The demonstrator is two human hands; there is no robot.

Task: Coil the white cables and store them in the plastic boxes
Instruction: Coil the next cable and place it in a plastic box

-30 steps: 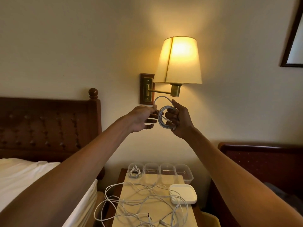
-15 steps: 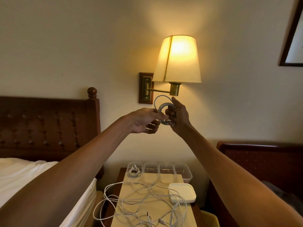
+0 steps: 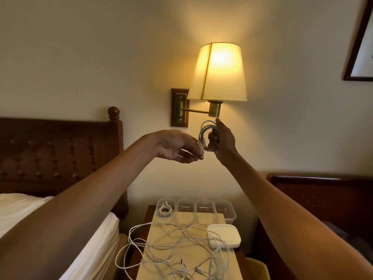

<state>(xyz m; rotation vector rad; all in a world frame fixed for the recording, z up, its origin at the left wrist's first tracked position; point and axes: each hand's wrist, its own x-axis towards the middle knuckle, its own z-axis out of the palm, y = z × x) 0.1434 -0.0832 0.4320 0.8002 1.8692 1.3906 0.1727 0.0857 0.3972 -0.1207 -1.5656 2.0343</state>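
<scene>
My right hand (image 3: 222, 138) grips a coil of white cable (image 3: 203, 136), held up in front of the wall just under the lamp. My left hand (image 3: 177, 147) pinches the coil's loose end at its lower left edge. Far below, several loose white cables (image 3: 177, 245) lie tangled on the nightstand. A row of clear plastic boxes (image 3: 226, 211) stands at the nightstand's back edge. The leftmost box (image 3: 161, 204) holds a coiled white cable (image 3: 164, 211); the others look empty.
A lit wall lamp (image 3: 219, 73) hangs right above my hands. White lids (image 3: 224, 235) are stacked on the nightstand (image 3: 220, 265), right of the tangle. A bed with a dark headboard (image 3: 60, 150) is on the left, another headboard (image 3: 323, 197) on the right.
My left hand has dropped below the coil and turned palm up, drawing the cable end down. My right hand has lifted the coil slightly closer to the lamp.
</scene>
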